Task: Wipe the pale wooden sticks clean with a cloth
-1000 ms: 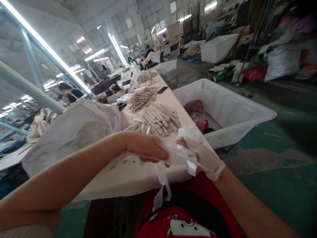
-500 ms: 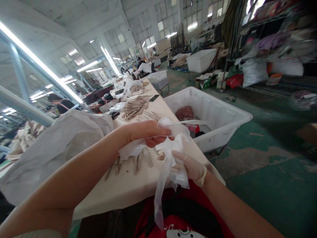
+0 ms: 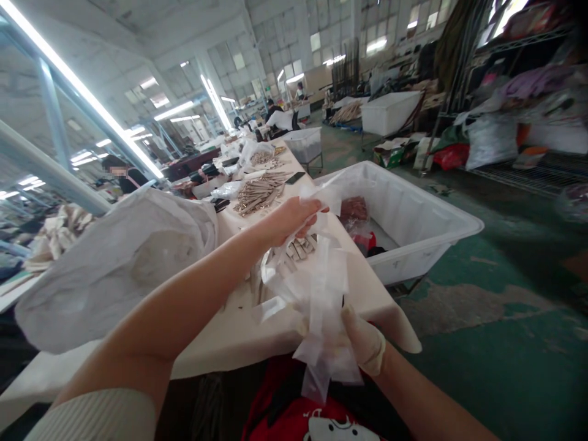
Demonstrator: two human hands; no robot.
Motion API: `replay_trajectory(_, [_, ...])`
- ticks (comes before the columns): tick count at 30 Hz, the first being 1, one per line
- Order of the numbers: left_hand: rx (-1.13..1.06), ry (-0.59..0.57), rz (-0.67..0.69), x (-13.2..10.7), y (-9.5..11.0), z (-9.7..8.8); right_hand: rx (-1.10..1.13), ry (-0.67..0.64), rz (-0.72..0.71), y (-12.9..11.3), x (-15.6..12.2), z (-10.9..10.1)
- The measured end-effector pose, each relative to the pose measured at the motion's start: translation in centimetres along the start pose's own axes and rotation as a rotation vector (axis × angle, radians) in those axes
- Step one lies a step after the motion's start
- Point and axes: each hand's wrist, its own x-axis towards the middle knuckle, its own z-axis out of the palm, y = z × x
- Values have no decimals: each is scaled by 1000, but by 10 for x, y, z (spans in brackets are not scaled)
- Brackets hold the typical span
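My bare left hand is out over the table, its fingers closed on some thin translucent white plastic strips. Lower and nearer my body, my right hand wears a pale glove and is closed round a loose bunch of the same plastic strips. Several strip ends hang down over the table's front edge, and the bunch hides most of the right fingers. Short beige pieces lie on the cream-covered table behind the strips. Farther back is a pile of beige straps with shiny metal parts.
A large white plastic tub with bagged brown items stands along the table's right side. A big white sack lies to the left. Beyond the straps is a dark phone-like slab. A person is at the far left, and a wire shelf stands right.
My left hand has moved up and away from me, while my right hand has come lower with the bunch. The gap between my hands has grown, and the view has shifted slightly.
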Motion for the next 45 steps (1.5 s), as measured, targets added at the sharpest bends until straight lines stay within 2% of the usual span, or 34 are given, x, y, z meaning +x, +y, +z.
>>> replay_trajectory(4, [35,103,61,3,-10,0,87,4,-47,3,1,7])
replay_trajectory(8, [32,127,78,7,-21,-9,186,19,41,3,0,14])
replay_trajectory(12, [21,148,82,9,-27,-16,157,42,90,-1,0,19])
replay_trajectory(20, [-32,219,-3,12,-41,-28,114,179,276,4,-6,13])
replay_trajectory(25, [-53,248,-27,12,-46,-35,-97,185,174,1,0,21])
replay_trajectory(27, [-60,259,-40,11,-48,-37,-180,216,195,1,3,22])
replay_trajectory(29, [-65,282,-40,12,-51,-39,-171,257,233,1,4,19])
replay_trajectory(35, [-75,405,-23,17,-60,-50,-162,223,256,3,4,10])
replay_trajectory(38, [-88,446,-20,20,-65,-55,-89,264,295,9,4,2])
replay_trajectory(42, [-123,461,-37,22,-72,-62,59,265,240,15,4,-3])
replay_trajectory(45, [-178,434,-91,22,-78,-65,-63,196,244,14,5,4])
